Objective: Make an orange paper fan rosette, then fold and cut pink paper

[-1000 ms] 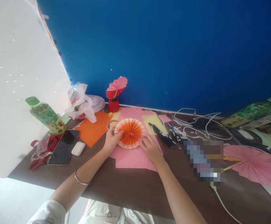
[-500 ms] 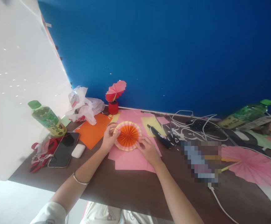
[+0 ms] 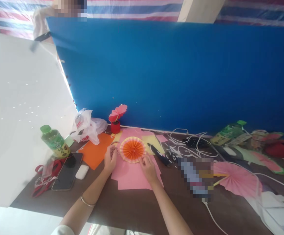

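- Pleated paper disc [image 3: 133, 150], orange centre, yellow-and-pink outer ring; lies mid-table over pink paper sheets [image 3: 137, 181], between both hands
- Left hand [image 3: 110, 159] at disc's left side; fingers loosely bent, contact with rim unclear; cannot tell if gripping; metal bangle [image 3: 87, 200] on that forearm
- Right hand [image 3: 147, 166] at disc's lower-right rim; thumb and fingertips bunched close at the edge; cannot tell if clamped on it
- Left of disc: orange sheet [image 3: 94, 156], white case [image 3: 82, 172], dark-screened phone [image 3: 67, 173], green-capped bottle [image 3: 55, 142]
- Behind: red pot [image 3: 115, 127] bearing a pink pleated piece [image 3: 118, 111]; plastic bag [image 3: 85, 129] to its left
- Right: black long-bodied tool [image 3: 159, 155], white cables [image 3: 179, 140], larger pink pleated fan [image 3: 239, 179]
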